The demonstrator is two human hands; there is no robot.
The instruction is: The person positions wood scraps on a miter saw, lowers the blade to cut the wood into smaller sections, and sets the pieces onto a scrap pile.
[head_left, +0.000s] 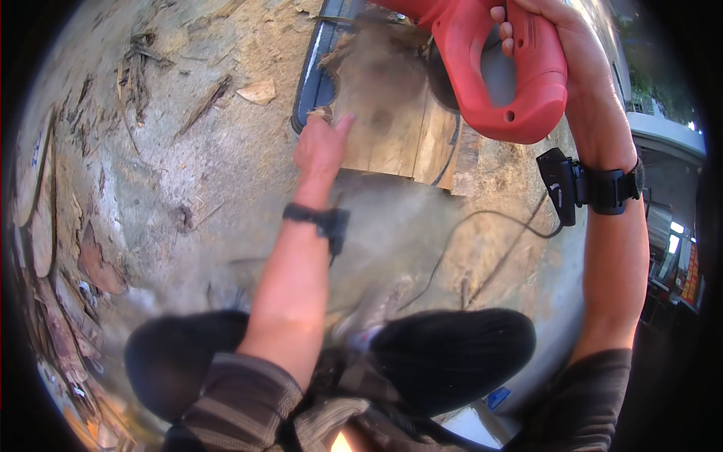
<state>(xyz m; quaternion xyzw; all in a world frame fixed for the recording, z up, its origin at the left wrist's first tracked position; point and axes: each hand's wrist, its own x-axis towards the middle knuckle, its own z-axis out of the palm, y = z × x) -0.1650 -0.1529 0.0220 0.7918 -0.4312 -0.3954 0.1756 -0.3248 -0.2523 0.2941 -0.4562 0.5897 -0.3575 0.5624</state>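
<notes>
— Dusty concrete ground (188, 173) is lying all around the wooden board (392, 124), with splinters and offcuts (258, 92) scattering left of it. What are your hands doing?

— My right hand (553, 34) is gripping the handle of the red power saw (504, 75), fingers closed tight, above the board's right end. My left hand (320, 147) is pressing flat on the board's left edge, fingers loosely spread, holding nothing.

— How far along are you getting?

— Sawdust is hanging over the board, so I'm judging the cut is underway. The blade is hiding behind the saw, so I'm not telling how much is left.
</notes>
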